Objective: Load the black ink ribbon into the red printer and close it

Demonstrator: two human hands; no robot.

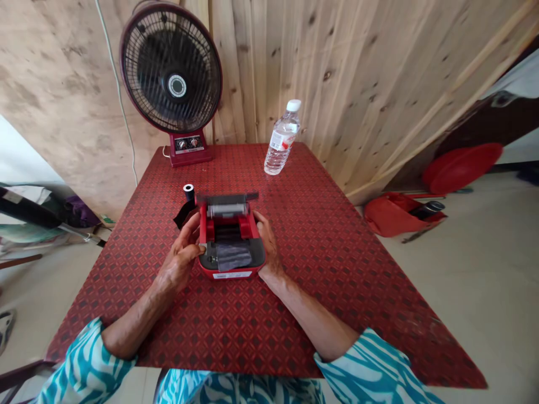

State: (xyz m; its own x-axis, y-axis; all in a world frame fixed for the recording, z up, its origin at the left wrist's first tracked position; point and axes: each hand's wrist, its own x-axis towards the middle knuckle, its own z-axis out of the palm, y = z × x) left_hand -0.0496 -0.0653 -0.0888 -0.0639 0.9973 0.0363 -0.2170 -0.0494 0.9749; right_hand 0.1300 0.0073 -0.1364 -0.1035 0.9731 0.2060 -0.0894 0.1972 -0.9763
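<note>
A red and dark grey device (205, 261) is held between both hands above the patterned red table. Its lid is raised, with a clear roller-like part at the far end and a dark, shiny strip (234, 255) lying over its near side. Around the device's left side is my left hand (181, 255), its thumb on the top edge. The fingers of my right hand (269, 247) wrap the right side, partly hidden by the device. Just beyond my left hand stands a small dark roll (189, 192) with a white core, and dark film (184, 213) lies beside it.
At the table's (324, 269) back left stands a dark red fan (191, 148). A clear bottle (281, 140) with a white cap is at the back, near the wooden wall. On the floor to the right sits a red bag (387, 216).
</note>
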